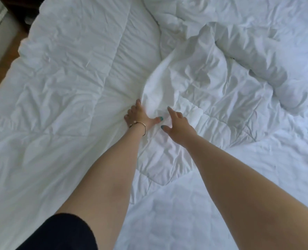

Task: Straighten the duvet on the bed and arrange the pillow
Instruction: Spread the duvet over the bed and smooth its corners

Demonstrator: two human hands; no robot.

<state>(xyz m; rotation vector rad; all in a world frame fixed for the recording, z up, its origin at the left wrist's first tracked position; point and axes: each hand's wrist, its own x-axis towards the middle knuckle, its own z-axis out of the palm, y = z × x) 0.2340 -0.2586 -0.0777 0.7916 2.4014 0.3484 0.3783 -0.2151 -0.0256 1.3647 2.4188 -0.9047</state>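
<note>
**Two hands meet at a folded-over duvet corner**

Two bare forearms reach out over the bed, a dark sleeve (59,231) at the lower left. The white duvet (68,78) covers nearly everything in view, flat but creased nearest the person. Mid-bed, the left hand (137,116), wearing a thin bracelet (140,126), grips the edge of a flap (176,87) that lies folded back on itself, fingers curled into the cloth with the thumb stretched out to the right. The right hand (178,127) hovers just beside it, fingers loosely spread and holding nothing, probably about to take a second grip so the flap can be drawn out evenly. Beyond, to the right, the duvet is heaped in a thick roll (257,56). No pillow can be made out for certain. The bed's left edge drops to a wooden floor (7,56), and the flat cloth on that side leaves room to spread the flap.
</note>
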